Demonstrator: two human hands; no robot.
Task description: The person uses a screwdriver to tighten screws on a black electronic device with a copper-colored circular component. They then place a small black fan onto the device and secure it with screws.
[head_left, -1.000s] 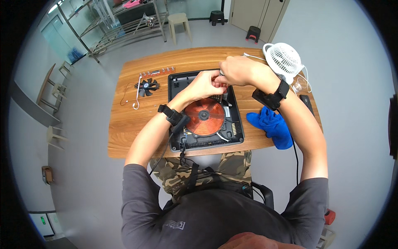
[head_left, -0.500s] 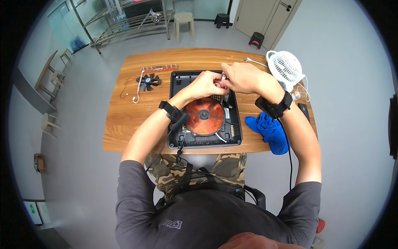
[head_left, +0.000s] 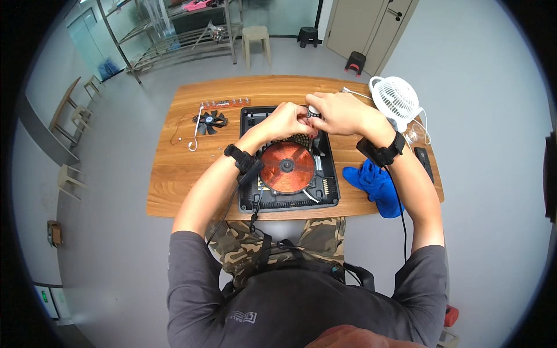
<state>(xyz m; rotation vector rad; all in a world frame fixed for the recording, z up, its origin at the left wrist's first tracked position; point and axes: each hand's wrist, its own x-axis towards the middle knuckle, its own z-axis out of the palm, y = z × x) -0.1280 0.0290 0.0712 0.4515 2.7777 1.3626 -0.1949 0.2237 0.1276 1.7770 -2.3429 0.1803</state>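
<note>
An opened induction cooker base [head_left: 248, 197], a black shallow tray, lies on the table with a round copper coil [head_left: 285, 168] inside it. Over its far part my two hands work close together. My right hand [head_left: 336, 111] is closed, palm down, around a small dark object [head_left: 313, 111] with a whitish top, too covered to name. My left hand [head_left: 288, 123] is closed in a pinch just left of it, its fingertips touching or almost touching that object. What the left fingers hold is hidden. Below them a dark grille shows partly.
On the wooden table [head_left: 180, 180] a black fan blade [head_left: 209, 122], a red indicator strip with small lamps [head_left: 226, 104] and a white cable lie at the left. To the right are a blue cloth [head_left: 376, 184], a white fan [head_left: 395, 98] and a black remote-like object [head_left: 424, 163].
My right hand has turned slightly and shifted a little left, showing more of the dark object. The left hand stays beside it. The whole view has shifted slightly.
</note>
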